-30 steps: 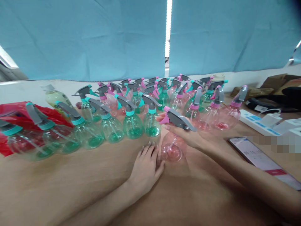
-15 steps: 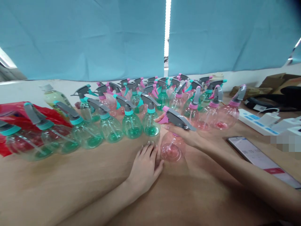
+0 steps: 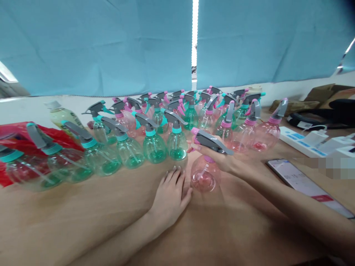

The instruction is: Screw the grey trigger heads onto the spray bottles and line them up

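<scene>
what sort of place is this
Probably an indoor workroom, though it could be a corner of a home or office: rows of near-matching spray bottles crowd a wood-coloured table, with a loaded power strip and brown cardboard at the right.

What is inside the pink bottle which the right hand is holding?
Inside the bottle, a pale straw slants up from near the base. Its top cannot be seen: the sprayer and the right hand cover that part.
</scene>
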A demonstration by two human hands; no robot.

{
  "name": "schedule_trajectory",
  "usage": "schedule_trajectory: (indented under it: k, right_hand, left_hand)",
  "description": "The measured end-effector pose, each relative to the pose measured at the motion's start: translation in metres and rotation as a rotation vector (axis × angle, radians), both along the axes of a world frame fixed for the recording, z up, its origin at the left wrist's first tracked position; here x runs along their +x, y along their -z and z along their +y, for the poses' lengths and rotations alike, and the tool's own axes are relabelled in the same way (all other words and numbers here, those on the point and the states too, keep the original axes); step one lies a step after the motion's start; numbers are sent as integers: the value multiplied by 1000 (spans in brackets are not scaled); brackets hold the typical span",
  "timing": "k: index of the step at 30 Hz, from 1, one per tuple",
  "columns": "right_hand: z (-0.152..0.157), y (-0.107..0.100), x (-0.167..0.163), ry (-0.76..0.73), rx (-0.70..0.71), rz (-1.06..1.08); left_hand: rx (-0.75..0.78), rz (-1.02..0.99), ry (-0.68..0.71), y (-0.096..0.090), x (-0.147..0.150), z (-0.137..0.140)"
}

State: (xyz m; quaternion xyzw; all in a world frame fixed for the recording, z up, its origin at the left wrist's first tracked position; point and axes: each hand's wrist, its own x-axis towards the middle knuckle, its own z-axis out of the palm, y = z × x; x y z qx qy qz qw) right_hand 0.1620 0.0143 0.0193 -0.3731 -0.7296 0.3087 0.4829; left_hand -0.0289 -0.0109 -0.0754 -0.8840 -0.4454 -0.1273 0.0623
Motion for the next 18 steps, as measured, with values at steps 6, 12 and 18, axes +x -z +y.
schedule_trajectory:
  k: [6, 12, 18]
  right_hand:
    - [-2, -5, 2, -20, -36, -38]
    - [-9, -12, 6, 39, -48, -128]
    - [5, 9, 3, -50, 52, 22]
  left_hand:
    - [-1, 14, -12, 0, 0, -1]
    - [1, 0, -9, 0, 1, 0]
    - [4, 10, -5, 0, 1, 0]
